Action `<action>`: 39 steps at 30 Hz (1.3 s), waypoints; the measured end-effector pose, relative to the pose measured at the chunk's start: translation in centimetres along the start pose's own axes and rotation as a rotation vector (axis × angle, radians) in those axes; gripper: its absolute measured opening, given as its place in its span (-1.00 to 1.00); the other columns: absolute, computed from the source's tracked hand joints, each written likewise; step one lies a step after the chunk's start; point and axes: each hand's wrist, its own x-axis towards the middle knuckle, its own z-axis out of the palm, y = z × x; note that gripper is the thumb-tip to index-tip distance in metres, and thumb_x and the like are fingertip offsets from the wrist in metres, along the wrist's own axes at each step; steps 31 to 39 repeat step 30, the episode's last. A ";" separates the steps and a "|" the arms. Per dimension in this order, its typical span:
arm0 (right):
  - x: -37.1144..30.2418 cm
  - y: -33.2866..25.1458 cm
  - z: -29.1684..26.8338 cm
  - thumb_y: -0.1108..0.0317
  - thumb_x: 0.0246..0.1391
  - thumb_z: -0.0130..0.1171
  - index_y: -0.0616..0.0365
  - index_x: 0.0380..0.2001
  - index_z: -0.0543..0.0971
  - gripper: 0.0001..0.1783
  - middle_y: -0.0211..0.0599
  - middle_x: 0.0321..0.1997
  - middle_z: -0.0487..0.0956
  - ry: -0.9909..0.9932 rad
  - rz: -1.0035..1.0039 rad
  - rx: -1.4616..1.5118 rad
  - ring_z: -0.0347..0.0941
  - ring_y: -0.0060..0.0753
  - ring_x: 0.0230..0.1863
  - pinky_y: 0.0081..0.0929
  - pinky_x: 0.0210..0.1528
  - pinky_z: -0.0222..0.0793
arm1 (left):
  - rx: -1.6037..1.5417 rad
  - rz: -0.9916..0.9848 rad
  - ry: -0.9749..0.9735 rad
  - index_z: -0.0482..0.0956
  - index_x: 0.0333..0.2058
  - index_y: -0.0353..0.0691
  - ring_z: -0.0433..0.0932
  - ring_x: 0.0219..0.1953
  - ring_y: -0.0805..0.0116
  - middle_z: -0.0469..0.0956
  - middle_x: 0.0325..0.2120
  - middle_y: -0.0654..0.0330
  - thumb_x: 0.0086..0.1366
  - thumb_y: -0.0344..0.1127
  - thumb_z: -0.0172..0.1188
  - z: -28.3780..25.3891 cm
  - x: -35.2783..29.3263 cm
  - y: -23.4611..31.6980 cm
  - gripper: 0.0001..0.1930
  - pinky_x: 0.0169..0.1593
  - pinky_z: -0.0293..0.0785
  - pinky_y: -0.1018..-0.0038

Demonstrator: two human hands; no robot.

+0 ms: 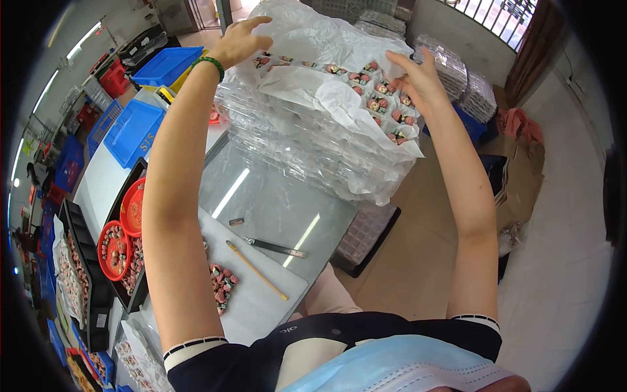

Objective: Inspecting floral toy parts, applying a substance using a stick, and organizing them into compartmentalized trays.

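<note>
In front of me stands a tall stack of clear plastic trays [287, 140] lined with white tissue paper [313, 32]. Small pink-and-green flower-like figurines [377, 104] fill the compartments at the right of the top tray, and the paper covers part of the rest. At the stack's far left corner my left hand [243, 44], a green beaded bracelet at its wrist, is open with its fingers apart by the paper's edge. On the right side my right hand [421, 81] is open too, fingers spread beside the figurines and the tissue.
On the grey tabletop lie a wooden-handled brush [257, 270], tweezers [274, 247] and a pile of pink pieces [223, 282]. Red round dishes [113, 250] sit in a black tray at left, below a blue bin [134, 132]. More stacked trays [443, 72] stand far right.
</note>
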 end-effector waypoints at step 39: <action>-4.8 -2.5 -6.7 0.11 -0.08 0.17 -0.01 -0.12 0.48 -0.58 -0.33 -0.40 0.35 0.244 -0.473 -0.923 0.25 -0.58 -0.47 -0.62 -0.39 0.22 | 0.251 0.347 0.171 0.49 -0.24 -0.33 0.45 -0.25 -0.03 0.47 -0.40 -0.18 0.04 -0.35 -0.09 -1.3 -0.6 3.9 -0.68 -0.10 0.33 0.38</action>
